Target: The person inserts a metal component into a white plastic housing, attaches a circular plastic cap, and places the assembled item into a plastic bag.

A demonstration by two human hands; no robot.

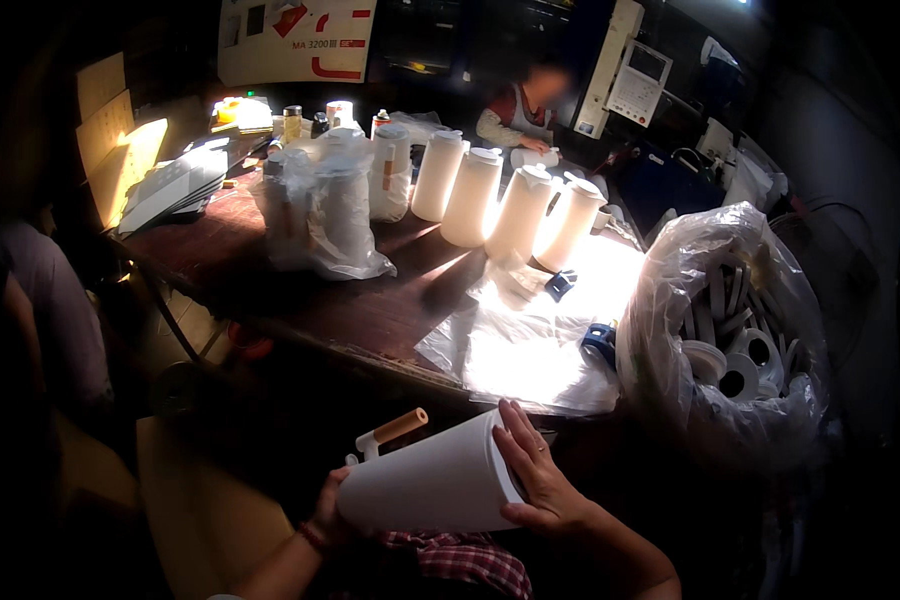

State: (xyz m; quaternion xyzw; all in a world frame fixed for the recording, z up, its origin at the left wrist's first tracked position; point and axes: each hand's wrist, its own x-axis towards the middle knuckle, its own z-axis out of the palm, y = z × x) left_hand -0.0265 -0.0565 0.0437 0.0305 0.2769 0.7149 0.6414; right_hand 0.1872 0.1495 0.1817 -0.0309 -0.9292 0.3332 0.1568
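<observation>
A white jug (425, 480) lies tilted on its side across my lap, its base toward the right. My left hand (327, 512) is closed around its narrower end, with part of the fingers hidden behind the body. A wood-coloured handle (401, 427) on a white bracket sticks up from the jug near that hand. My right hand (542, 478) grips the wide base end, fingers stretched over the upper rim and the thumb on the lower rim.
Several upright white jugs (473, 198) stand on the dark table (345, 318); others are in plastic bags (335, 215). Flat plastic bags (530, 350) lie at the near edge. A lined bin (660, 300) of white parts stands right. A person (523, 115) handles a white piece across the table.
</observation>
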